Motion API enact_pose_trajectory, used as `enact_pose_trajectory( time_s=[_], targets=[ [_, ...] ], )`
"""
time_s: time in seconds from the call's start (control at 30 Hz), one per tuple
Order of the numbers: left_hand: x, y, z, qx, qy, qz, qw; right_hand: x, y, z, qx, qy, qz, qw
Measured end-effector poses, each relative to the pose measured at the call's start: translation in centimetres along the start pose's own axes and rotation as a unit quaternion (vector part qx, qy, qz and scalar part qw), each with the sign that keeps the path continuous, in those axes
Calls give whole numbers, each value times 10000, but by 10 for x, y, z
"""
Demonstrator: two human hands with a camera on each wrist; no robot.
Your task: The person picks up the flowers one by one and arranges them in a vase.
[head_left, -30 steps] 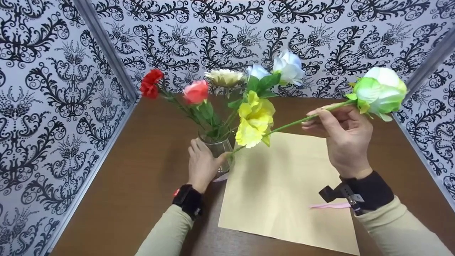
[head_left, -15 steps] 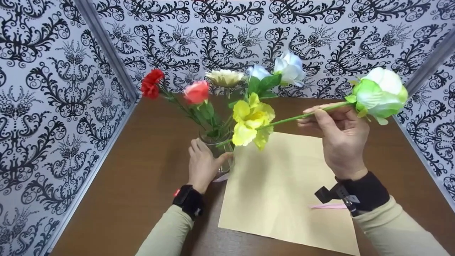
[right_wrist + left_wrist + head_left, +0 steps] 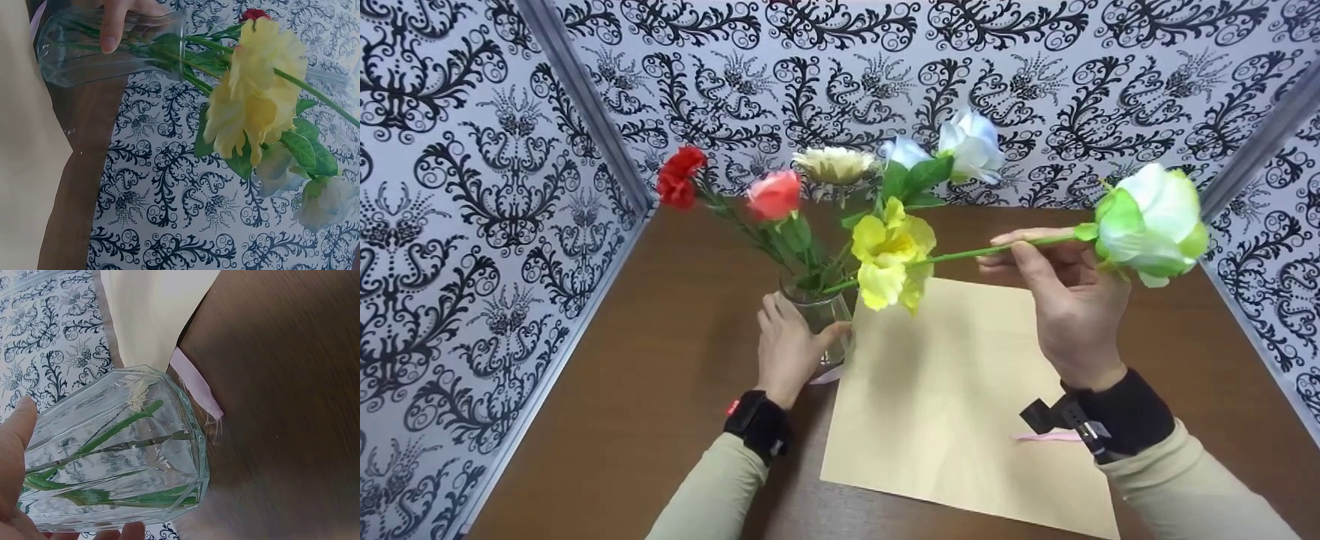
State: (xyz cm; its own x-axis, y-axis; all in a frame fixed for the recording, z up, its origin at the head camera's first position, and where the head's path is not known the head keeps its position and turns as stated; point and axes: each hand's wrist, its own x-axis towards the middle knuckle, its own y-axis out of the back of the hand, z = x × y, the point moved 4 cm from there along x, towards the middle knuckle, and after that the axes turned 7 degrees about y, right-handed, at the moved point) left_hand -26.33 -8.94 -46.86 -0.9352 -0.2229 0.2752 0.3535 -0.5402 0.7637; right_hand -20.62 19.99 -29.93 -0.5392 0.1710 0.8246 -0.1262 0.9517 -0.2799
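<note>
My left hand grips the clear glass vase, thumb on its near side and fingers round the other. My right hand pinches the green stem of a white-and-green artificial flower just below the bloom. That stem slants left past a yellow flower, its lower end by the vase mouth. Whether the yellow flower is joined to this stem I cannot tell. In the vase stand a red carnation, a pink rose, a cream daisy-like flower and pale blue flowers.
A beige sheet of paper lies on the brown table, right of the vase. One pink ribbon shows on the paper, another pink strip by the vase base. Patterned panels enclose the table.
My right hand has moved slightly left and down with the white-and-green flower. The stem's lower end has shifted from beside my left thumb up to the vase mouth. The yellow flower has turned.
</note>
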Motion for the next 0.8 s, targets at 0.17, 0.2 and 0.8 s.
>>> enact_pose_trajectory(
  time_s=[0.17, 0.2, 0.8],
  targets=[
    [1, -1, -1, 11, 8, -54, 10000, -2, -10, 0, -75, 108, -399, 9991],
    [1, -1, -1, 12, 17, -63, 10000, -3, -12, 0, -122, 153, -475, 9987],
    [0, -2, -2, -109, 78, -21, 9999, -29, -39, 22, -1283, -115, -1436, 9812]
  ],
)
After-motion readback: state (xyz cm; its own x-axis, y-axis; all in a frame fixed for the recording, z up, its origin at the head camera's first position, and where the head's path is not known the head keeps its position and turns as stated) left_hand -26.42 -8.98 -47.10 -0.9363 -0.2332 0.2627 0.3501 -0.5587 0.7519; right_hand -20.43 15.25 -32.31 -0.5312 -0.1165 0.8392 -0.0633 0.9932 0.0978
